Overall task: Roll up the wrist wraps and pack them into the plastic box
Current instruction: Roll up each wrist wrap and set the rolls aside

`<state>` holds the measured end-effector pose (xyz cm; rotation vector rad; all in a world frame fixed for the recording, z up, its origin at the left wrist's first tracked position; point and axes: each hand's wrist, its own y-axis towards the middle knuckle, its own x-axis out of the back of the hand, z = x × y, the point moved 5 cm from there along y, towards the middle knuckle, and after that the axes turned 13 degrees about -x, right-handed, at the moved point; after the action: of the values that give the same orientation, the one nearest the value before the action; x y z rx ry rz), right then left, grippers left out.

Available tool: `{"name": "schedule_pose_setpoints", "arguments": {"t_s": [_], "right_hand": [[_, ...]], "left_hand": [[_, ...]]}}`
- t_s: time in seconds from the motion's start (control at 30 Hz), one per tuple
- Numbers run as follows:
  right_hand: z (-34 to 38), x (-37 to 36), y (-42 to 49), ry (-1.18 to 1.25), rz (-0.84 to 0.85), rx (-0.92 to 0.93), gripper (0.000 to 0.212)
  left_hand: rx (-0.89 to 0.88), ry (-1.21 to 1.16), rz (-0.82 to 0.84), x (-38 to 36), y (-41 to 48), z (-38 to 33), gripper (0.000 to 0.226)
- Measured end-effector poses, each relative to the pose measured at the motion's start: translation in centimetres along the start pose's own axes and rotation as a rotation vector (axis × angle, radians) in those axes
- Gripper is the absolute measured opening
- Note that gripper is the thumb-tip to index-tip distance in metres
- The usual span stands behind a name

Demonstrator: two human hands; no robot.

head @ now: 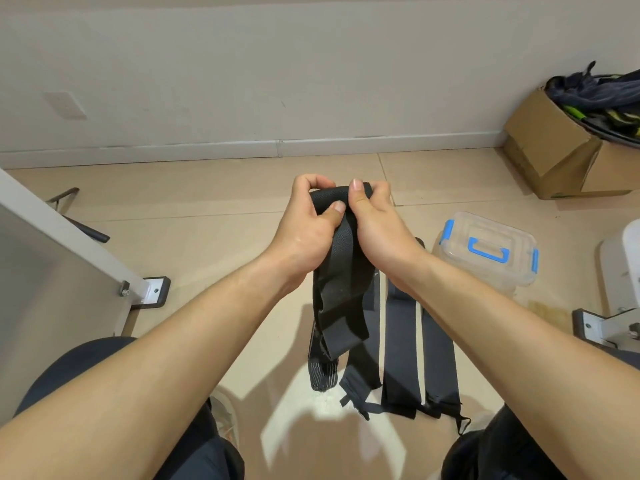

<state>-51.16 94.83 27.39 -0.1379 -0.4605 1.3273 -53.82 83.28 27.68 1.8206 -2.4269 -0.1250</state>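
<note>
A black wrist wrap hangs in the air above the floor, its top end curled over between my two hands. My left hand pinches that top end from the left, thumb pressed on the fabric. My right hand grips the same end from the right, thumb on top. The wrap's tail dangles down, with a striped end near the floor. Three more black wrist wraps lie flat side by side on the floor beneath. The clear plastic box, lid shut with blue latches and handle, stands on the floor to the right.
A cardboard box stuffed with dark gear sits at the back right by the wall. A white table leg with a bracket stands left, another white frame foot right. My knees frame the bottom of the view.
</note>
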Motion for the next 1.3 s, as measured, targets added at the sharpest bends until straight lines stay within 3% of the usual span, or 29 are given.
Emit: {"name": "schedule_pose_setpoints", "arguments": {"t_s": [0.1,0.2,0.27,0.5,0.7,0.9,1.17,1.3], "right_hand": [[0.1,0.0,0.0,0.016,0.010,0.035,0.033],[0.1,0.3,0.2,0.311,0.106,-0.003,0.020],[0.2,0.4,0.1,0.455,0.189,-0.050,0.025],[-0.7,-0.8,-0.3,0.574,0.315,-0.237,0.052],[-1.4,-1.0,-0.2,0.528,0.136,-0.254,0.060],[-0.8,-0.4,-0.4,0.405,-0.005,-0.124,0.042],[-1.2,-0.6,0.1,0.381,-0.061,-0.129,0.027],[-1.5,-0.8,0.1,0.303,-0.076,-0.090,0.017]], "left_hand": [[0.010,-0.023,-0.002,0.2,0.2,-0.3,0.022],[-0.005,-0.053,-0.018,0.4,0.6,-0.8,0.023],[-0.013,-0.080,-0.024,0.5,0.9,-1.0,0.026],[-0.002,-0.089,-0.095,0.9,0.9,-0.9,0.027],[-0.051,-0.018,-0.041,0.2,0.5,-0.9,0.027],[-0.070,-0.016,0.022,0.0,0.8,-1.0,0.030],[0.144,-0.223,-0.018,-0.4,0.9,-0.7,0.020],[0.212,-0.139,-0.076,0.1,0.9,0.5,0.025]]}}
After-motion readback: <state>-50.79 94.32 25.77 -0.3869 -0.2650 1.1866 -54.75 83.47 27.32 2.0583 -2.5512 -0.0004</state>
